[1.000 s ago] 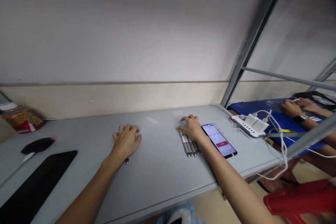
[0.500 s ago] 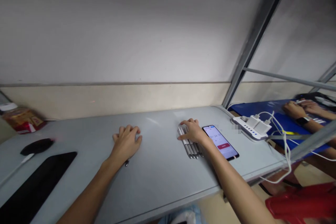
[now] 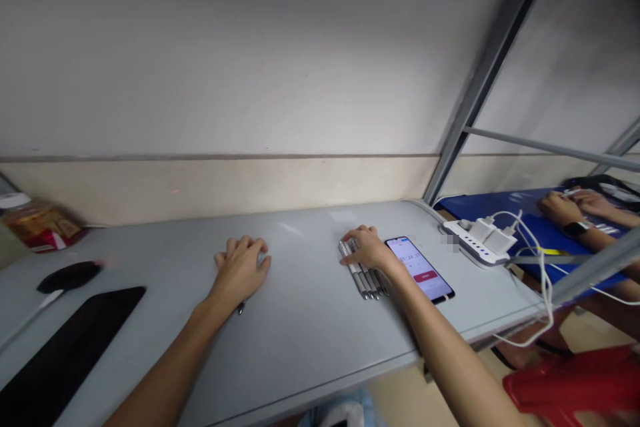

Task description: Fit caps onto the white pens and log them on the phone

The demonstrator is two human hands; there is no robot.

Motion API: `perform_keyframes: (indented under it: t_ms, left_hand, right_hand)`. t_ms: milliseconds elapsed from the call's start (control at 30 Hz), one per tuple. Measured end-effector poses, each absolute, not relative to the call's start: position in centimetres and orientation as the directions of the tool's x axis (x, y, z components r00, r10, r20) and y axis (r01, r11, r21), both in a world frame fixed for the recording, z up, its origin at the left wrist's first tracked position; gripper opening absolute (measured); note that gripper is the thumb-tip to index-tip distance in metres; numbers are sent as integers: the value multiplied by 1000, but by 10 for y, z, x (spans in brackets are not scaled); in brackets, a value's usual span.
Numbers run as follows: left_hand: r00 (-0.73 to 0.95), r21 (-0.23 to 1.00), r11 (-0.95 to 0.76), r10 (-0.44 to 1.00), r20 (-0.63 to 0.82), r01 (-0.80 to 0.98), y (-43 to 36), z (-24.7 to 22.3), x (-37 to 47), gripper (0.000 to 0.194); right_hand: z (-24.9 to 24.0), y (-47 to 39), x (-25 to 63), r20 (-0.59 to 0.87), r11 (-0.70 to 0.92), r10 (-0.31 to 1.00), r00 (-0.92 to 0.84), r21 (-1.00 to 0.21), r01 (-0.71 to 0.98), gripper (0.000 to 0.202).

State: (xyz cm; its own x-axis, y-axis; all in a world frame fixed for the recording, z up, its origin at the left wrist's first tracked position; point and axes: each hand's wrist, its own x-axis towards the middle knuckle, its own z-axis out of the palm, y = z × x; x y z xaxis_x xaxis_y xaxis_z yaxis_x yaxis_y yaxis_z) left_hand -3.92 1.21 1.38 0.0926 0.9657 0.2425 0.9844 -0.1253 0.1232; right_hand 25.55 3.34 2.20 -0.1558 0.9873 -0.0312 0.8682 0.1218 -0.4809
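Surface (image 3: pixel 300 307): grey, flat.
Right hand (image 3: pixel 367 248): fingers curved over far ends of pens (image 3: pixel 367 285); grip cannot be determined.
Left hand (image 3: pixel 243 268): fingers bent; grip cannot be determined.
Phone (image 3: pixel 421 270): lit, right of pens.
Pens: side by side.
Single pen (image 3: pixel 241 309): mostly beneath left hand.

wearer's two hands (image 3: pixel 241 269), co-worker's two hands (image 3: pixel 557 207), at least four pens (image 3: pixel 358 280), one phone (image 3: pixel 419 269), one power strip (image 3: pixel 471 251), one jar (image 3: pixel 43 225)

Smooth tabletop (image 3: pixel 300 327), plastic pens (image 3: pixel 360 283), glossy phone (image 3: pixel 419 265)
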Motion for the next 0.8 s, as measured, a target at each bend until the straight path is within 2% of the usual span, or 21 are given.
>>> perform_keyframes:
  t_ms: [167,467,567,800]
  left_hand:
    - [81,130,-112,972,219,985,11,16,-38,26]
    - [88,33,-99,966,243,995,9,15,-39,29]
    - [81,27,-89,971,225,996,8,17,-38,30]
    - [63,42,-74,972,228,996,8,20,-37,31]
  right_hand:
    - [24,32,253,-48,108,988,-147,-470,876,57]
    - [26,30,251,-43,94,992,-121,-398,912,54]
    - [26,31,253,-20,108,992,-127,-410,906,55]
    - [24,36,260,14,65,998,-66,-412,909,39]
